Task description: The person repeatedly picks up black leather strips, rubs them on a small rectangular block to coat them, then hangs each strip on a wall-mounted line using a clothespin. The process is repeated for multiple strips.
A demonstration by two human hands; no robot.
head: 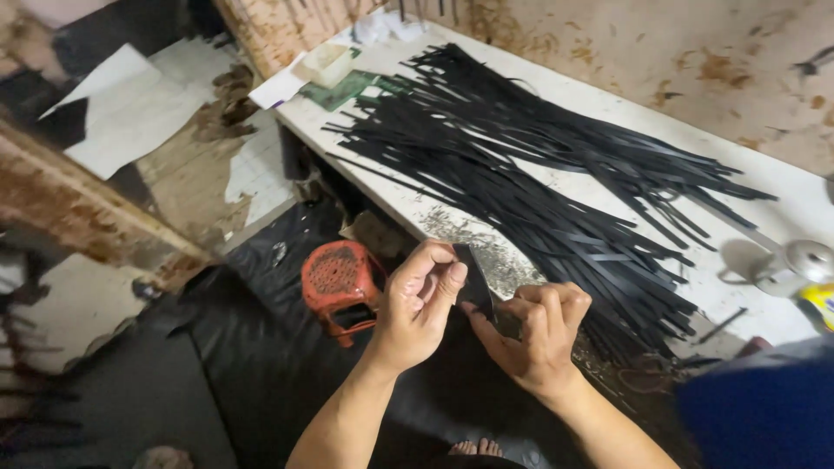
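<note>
A large pile of long thin black strips lies spread across a white worktable. At the table's near edge, my left hand pinches the upper end of one short black strip. My right hand grips the same strip just below, fingers curled around it. Both hands sit close together, just in front of the strip pile's near ends.
A red plastic stool stands on the floor below the table, on black sheet material. A metal pot and yellow item sit at the table's right. A small white tray and green board lie at the far end.
</note>
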